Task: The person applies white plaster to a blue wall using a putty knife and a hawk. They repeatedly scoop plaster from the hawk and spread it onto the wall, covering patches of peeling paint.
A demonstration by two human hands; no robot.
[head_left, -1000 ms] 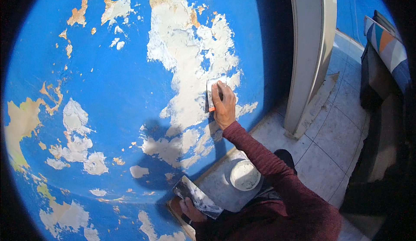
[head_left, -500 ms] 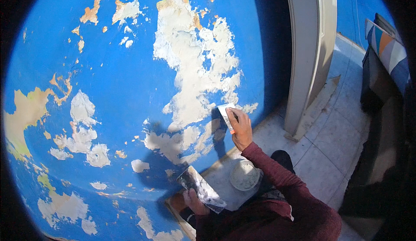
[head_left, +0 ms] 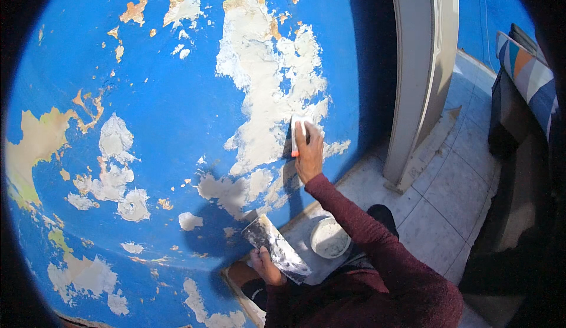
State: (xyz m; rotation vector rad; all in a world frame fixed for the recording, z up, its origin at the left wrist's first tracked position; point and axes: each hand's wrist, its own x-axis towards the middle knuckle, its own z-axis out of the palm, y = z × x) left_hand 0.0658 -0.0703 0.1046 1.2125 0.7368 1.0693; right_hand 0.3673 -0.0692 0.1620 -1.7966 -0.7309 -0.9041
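While my right hand (head_left: 309,154) pinches a small, flat white scraper (head_left: 301,118) with an orange end over pale putty (head_left: 259,92) on the blue wall (head_left: 177,104), my left hand (head_left: 268,266) grips a broad, rectangular, white-smeared grey board (head_left: 279,246) just left of a round whitish tub (head_left: 315,233).

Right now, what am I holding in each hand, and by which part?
Your left hand holds the plate by its left long edge. Your right hand grips the scraper along its right side; the exact finger placement is blurred.
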